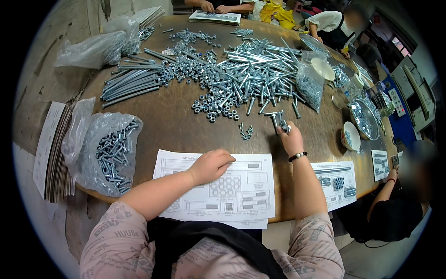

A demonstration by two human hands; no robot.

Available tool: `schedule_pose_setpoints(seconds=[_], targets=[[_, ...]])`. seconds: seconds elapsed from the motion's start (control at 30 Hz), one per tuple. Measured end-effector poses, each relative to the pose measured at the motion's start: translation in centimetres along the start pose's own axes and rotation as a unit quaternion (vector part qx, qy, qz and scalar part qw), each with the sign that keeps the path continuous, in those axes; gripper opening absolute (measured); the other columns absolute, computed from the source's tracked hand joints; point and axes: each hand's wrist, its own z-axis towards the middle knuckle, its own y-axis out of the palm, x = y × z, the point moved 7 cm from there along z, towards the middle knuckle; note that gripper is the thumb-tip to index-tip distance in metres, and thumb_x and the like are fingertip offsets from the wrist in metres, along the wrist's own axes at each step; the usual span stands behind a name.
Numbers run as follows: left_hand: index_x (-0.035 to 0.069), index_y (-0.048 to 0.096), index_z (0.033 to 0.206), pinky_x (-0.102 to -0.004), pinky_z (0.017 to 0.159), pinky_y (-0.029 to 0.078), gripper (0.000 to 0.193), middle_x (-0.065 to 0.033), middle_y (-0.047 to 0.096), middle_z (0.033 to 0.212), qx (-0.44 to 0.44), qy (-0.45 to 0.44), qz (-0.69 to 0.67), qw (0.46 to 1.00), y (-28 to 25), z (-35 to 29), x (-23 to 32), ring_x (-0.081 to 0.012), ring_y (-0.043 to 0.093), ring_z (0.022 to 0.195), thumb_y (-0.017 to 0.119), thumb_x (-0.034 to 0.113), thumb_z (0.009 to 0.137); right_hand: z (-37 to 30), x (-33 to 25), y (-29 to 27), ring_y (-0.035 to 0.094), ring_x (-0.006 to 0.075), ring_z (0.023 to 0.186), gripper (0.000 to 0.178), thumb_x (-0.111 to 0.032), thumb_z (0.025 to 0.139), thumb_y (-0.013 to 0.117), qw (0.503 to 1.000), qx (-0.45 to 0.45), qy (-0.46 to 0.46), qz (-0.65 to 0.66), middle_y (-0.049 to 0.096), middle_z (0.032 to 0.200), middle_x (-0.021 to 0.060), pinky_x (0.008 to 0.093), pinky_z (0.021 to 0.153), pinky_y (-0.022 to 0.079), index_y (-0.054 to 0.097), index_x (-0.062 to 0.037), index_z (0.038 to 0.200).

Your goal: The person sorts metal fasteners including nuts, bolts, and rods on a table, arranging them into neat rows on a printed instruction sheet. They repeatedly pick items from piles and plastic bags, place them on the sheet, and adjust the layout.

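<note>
My left hand point(211, 165) lies over a printed sheet of hardware drawings point(258, 197), its fingers stretched out and nothing seen in them. Beyond it, my right hand point(291, 138) is closed around several silver bolts point(275, 122), whose heads and shanks stick out past the fingers. A large heap of loose bolts point(260, 69) spreads just past that hand. To the heap's left lies a pile of hex nuts point(213, 106). A few small screws point(246, 132) sit between the sheet and the nuts.
At left are a clear plastic bag of short bolts point(116, 156), stacked cardboard point(58, 153) and long bolts point(132, 83). To the right stand a bag of small hardware point(310, 86), a white bowl point(350, 136) and a metal bowl point(364, 118). Other people work around the table.
</note>
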Motion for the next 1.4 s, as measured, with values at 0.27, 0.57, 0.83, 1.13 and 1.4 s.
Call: schedule_pose_setpoints(seconds=[0.27,0.57,0.83,1.13,1.4], targets=[[0.001,0.050,0.118,-0.0331,0.083,0.045,0.033,-0.0121,0.053,0.108,0.013,-0.188,-0.395,0.899,2.2,1.7,1.1,-0.0213,0.056,0.090,0.050,0.015,0.088,-9.3,-8.4,3.5,0.052,0.0078,0.058,0.014,-0.016,0.084,0.059,0.887,-0.267,0.081,0.369,0.057,0.070,0.0010,0.0214,0.052,0.041,0.055,-0.0034,0.085],[0.005,0.046,0.107,-0.0364,0.082,0.047,0.022,-0.0149,0.052,0.117,0.075,-0.247,-0.657,0.708,4.0,0.7,2.2,-0.0221,0.054,0.100,0.039,0.023,0.096,-13.0,-8.7,4.2,0.057,0.0112,0.077,0.027,-0.014,0.087,0.053,0.832,-0.253,0.086,0.486,0.062,0.088,0.0053,0.0247,0.071,0.045,0.056,-0.0014,0.111],[0.005,0.048,0.103,-0.0305,0.070,0.047,0.022,-0.0068,0.057,0.081,-0.023,-0.372,-0.252,0.893,2.9,-0.2,1.4,-0.0179,0.057,0.075,0.042,0.024,0.094,-15.1,-4.9,-0.8,0.056,0.0284,0.081,0.021,-0.019,0.084,0.056,0.993,-0.094,-0.002,0.078,0.059,0.087,0.0131,0.0355,0.071,0.043,0.063,-0.0030,0.094],[0.007,0.059,0.085,-0.0380,0.075,0.044,0.016,-0.0080,0.058,0.091,-0.151,0.074,0.185,0.968,7.1,-1.3,8.3,-0.0244,0.055,0.089,0.062,0.018,0.073,-17.3,-3.3,-2.9,0.054,0.0177,0.063,0.014,-0.011,0.076,0.067,0.993,0.026,0.062,0.097,0.058,0.075,0.0095,0.0291,0.058,0.044,0.059,-0.0029,0.085],[0.006,0.057,0.094,-0.0388,0.075,0.043,0.031,-0.0082,0.055,0.092,-0.098,-0.094,0.011,0.991,5.1,-3.5,6.7,-0.0282,0.054,0.086,0.068,0.018,0.068,-19.3,-5.5,0.1,0.057,0.0283,0.075,0.022,-0.014,0.068,0.071,0.983,-0.105,-0.142,0.041,0.059,0.087,0.0101,0.0361,0.064,0.046,0.059,-0.0054,0.084]])
